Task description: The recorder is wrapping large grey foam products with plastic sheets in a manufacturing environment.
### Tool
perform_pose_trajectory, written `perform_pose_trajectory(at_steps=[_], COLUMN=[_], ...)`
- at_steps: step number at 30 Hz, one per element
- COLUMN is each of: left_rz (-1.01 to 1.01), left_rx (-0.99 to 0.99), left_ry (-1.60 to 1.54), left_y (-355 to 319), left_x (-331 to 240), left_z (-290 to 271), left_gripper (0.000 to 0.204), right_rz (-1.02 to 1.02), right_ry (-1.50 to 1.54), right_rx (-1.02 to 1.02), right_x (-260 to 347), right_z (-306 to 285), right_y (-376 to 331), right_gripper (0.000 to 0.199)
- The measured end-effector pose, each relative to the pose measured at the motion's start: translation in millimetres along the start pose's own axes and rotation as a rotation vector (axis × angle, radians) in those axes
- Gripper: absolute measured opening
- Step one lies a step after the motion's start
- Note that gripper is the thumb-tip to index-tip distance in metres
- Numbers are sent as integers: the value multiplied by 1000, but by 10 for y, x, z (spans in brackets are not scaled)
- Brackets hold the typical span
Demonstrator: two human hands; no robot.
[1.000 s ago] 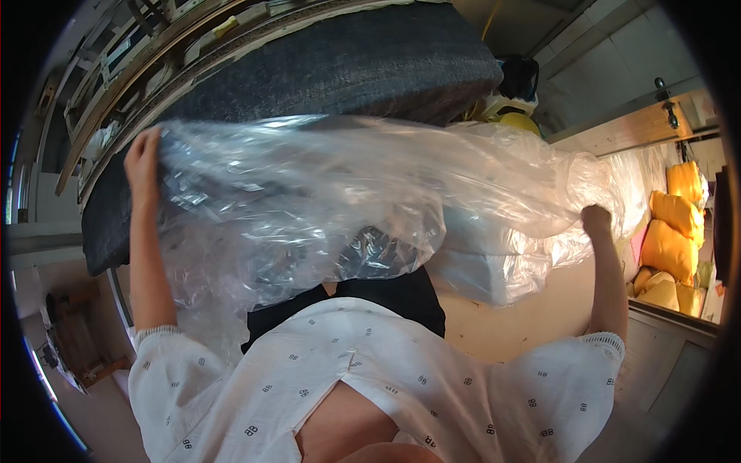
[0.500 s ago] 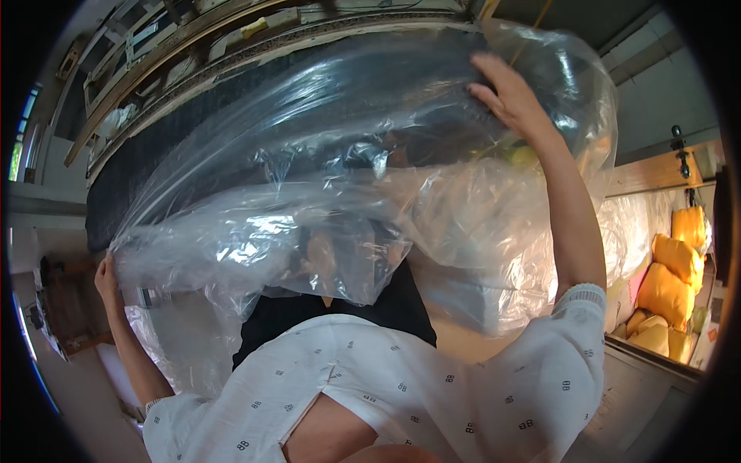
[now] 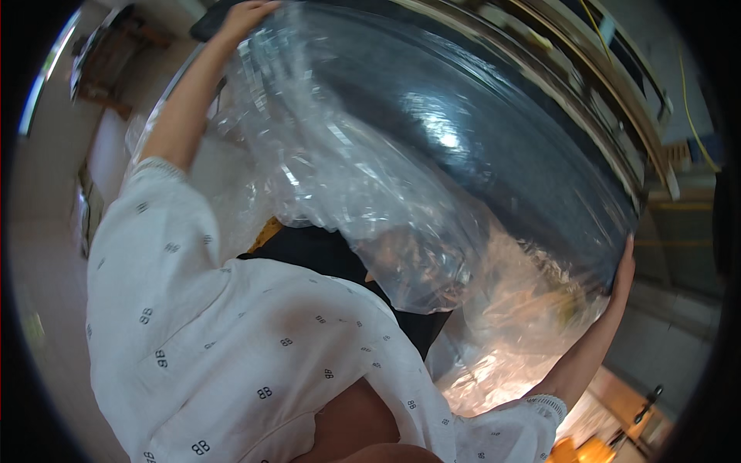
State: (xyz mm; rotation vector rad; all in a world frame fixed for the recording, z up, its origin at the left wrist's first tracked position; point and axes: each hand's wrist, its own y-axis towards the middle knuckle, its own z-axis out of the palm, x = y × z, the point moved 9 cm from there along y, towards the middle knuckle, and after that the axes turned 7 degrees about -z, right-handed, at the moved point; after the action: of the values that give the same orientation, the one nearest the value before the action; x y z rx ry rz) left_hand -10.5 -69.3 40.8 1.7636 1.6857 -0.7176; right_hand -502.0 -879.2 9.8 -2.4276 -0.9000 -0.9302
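Note:
A large dark grey cushion fills the upper middle, wrapped in a clear plastic bag that hangs crumpled toward my chest. My left hand reaches up at the top left and grips the bag at the cushion's far end. At the right, my right hand holds the plastic against the cushion's other end. My white patterned sleeves take up the lower part of the view. Loose plastic bunches between my right arm and my body.
Metal racks or frames run along the upper right behind the cushion. Yellow items lie at the lower right. Pale floor and wooden furniture are at the left.
The view has swung round. My left hand went from low at the left up to the cushion's far end, my right hand to the opposite end, and the bag now covers more of the cushion.

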Motion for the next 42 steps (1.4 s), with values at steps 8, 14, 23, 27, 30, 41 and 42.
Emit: perform_pose_trajectory(at_steps=[8, 14, 23, 27, 30, 41, 42], left_rz=[221, 170, 111, 162, 193, 182, 153], left_rx=[-381, -387, -298, -304, -340, -317, -295], left_ry=[-150, -192, -166, -84, -30, 25, -47], left_y=[-111, -127, -87, 142, 189, 219, 240], left_x=[-609, -487, -504, -339, -314, -157, -75], left_z=[185, 41, 138, 184, 156, -12, 40], left_gripper=[34, 35, 35, 48, 47, 48, 47], right_rz=[-952, -1253, -314, -239, -618, -259, -153], right_ry=[-634, -129, 675, 716, 1374, 1861, 1720], right_rx=[-537, -27, 532, 1233, 1169, -369, -572], right_x=[2378, 4055, 3237, 2976, 3038, 857, 464], right_z=[616, 2592, 2758, 2459, 1428, 540, 535], right_y=[-950, -2712, -2284, -3066, -3077, -1555, -1608], right_gripper=[25, 48, 26, 31, 21, 32, 28])
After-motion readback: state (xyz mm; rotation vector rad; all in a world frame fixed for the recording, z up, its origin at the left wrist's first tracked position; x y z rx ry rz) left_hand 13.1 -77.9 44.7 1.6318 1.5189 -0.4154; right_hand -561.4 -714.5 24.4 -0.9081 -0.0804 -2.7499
